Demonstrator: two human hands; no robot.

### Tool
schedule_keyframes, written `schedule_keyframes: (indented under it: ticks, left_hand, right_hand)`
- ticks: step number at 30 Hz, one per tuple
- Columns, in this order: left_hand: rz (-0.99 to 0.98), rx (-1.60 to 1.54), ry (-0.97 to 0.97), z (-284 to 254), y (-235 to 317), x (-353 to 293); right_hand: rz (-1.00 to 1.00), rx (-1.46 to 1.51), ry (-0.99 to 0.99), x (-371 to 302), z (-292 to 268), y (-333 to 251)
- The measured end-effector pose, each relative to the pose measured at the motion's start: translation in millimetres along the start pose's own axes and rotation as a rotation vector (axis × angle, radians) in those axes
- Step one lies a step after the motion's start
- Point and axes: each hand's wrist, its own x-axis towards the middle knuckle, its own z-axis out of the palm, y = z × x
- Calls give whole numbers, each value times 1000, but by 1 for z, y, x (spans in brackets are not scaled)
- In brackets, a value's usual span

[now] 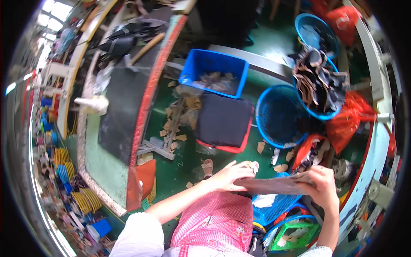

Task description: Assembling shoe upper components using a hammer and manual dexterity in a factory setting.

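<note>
A long, flat greyish-brown piece (pixel 272 186), apparently leather or a thin stack of it, stretches between my two hands in front of my waist. My left hand (pixel 231 176) holds its left end, with the fingers over the top edge. A small whitish thing (pixel 254 167) shows at the fingertips of that hand; whether it is a wrap or a scrap I cannot tell. At the other end, my right hand (pixel 322 186) grips the piece with fingers curled round it. Beneath the piece is a blue basket (pixel 274 210) with white material in it.
A dark-topped stool (pixel 223 122) stands ahead, with a blue bin (pixel 214 58) of scraps beyond it. Round blue baskets (pixel 267 137) stand at the right, one heaped with leather offcuts (pixel 317 81). A red bag (pixel 349 120) sits beside them. At left is a workbench (pixel 100 154) with a hammer (pixel 145 49).
</note>
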Motion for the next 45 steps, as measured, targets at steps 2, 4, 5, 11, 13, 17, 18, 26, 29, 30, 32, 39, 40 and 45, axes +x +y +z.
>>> schedule_keyframes:
  ticks: [2,4,5,11,13,17,18,26,29,30,32,39,40,45]
  left_hand:
    - [-163,-239,178,-41,13,-50]
    - [-170,-201,334,-93,12,-117]
    - [-162,-125,429,-118,9,-153]
    - [-569,-72,872,-263,-71,-350]
    - [-790,224,868,-286,-106,-379]
    - [-704,774,944,-255,-151,-365]
    - [-765,772,864,-230,-159,-349]
    - [-938,807,923,-247,-244,-341]
    - [-1299,1018,810,-285,-220,-331]
    - [-1225,1143,959,-279,-202,-313]
    - [-739,1118,1063,-257,-155,-254]
    - [-576,634,325,-64,-129,51]
    - [-546,549,441,-53,-145,88]
    - [-726,589,504,13,-179,192]
  right_hand:
    - [-83,104,115,46,-5,-47]
    - [-143,197,129,92,3,-85]
    - [-48,268,198,110,16,-102]
    - [23,248,306,181,77,-106]
    - [86,312,142,168,123,-84]
    - [269,-22,-334,74,231,-14]
    - [379,2,-463,44,255,7]
    - [1026,204,-700,-161,366,162]
    - [1432,565,-453,-173,414,241]
    - [1436,678,-377,-167,430,273]
    - [1346,675,-237,-146,461,337]
    - [1675,921,242,-24,540,487]
    - [1710,929,313,-12,549,498]
    - [1809,1409,701,12,578,548]
